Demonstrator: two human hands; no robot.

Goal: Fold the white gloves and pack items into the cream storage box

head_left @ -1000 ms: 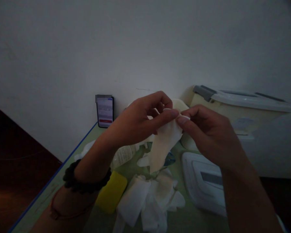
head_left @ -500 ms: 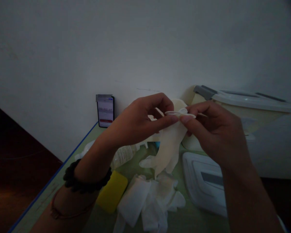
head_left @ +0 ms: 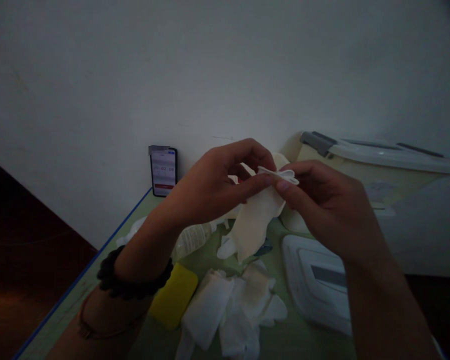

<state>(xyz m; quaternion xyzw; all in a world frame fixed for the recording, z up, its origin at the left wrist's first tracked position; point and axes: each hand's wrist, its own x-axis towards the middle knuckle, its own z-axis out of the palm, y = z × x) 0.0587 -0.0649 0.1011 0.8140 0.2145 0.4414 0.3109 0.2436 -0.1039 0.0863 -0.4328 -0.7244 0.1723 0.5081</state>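
Observation:
A white disposable glove (head_left: 257,215) hangs from my two hands, its fingers pointing down over the table. My left hand (head_left: 228,182) pinches the rolled cuff between thumb and fingertips. Close beside it, my right hand (head_left: 318,195) grips the same cuff, which is gathered into a small fold between the two thumbs. Below lies a loose pile of white gloves (head_left: 236,310), crumpled together. A yellow sponge (head_left: 174,297) rests left of the pile, partly behind my left wrist.
A phone (head_left: 163,170) showing a timer leans on the wall. A clear bottle (head_left: 193,241) lies behind my left forearm. At the right stand a lidded bin (head_left: 360,175) and, lower, a flat white lidded box (head_left: 315,280). The green table (head_left: 116,230) has a blue edge.
My hands have come slightly closer together and the cuff's fold has bunched up more. The hanging glove has swung and risen a little, uncovering a dark bluish item behind it.

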